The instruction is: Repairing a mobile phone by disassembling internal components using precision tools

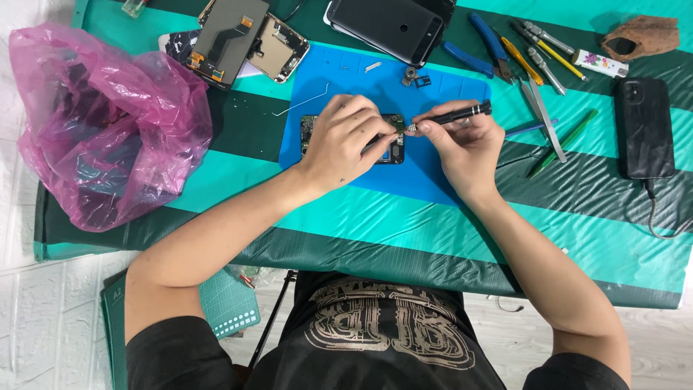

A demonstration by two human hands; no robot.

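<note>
An opened phone body (394, 149) with its green circuit board showing lies on a blue work mat (339, 76). My left hand (343, 137) rests over the phone and pins it down, hiding most of it. My right hand (462, 144) pinches a black precision screwdriver (462, 113) near its metal tip. The tip points left and meets the phone's upper right corner, right by my left fingertips.
A pink plastic bag (108, 123) bulges at the left. Phone parts (242, 40) and a dark phone (386, 25) lie at the far edge. Pliers, screwdrivers and tweezers (530, 61) lie to the right, beside a black phone (644, 126) on a cable. The table's near edge (404, 263) is close.
</note>
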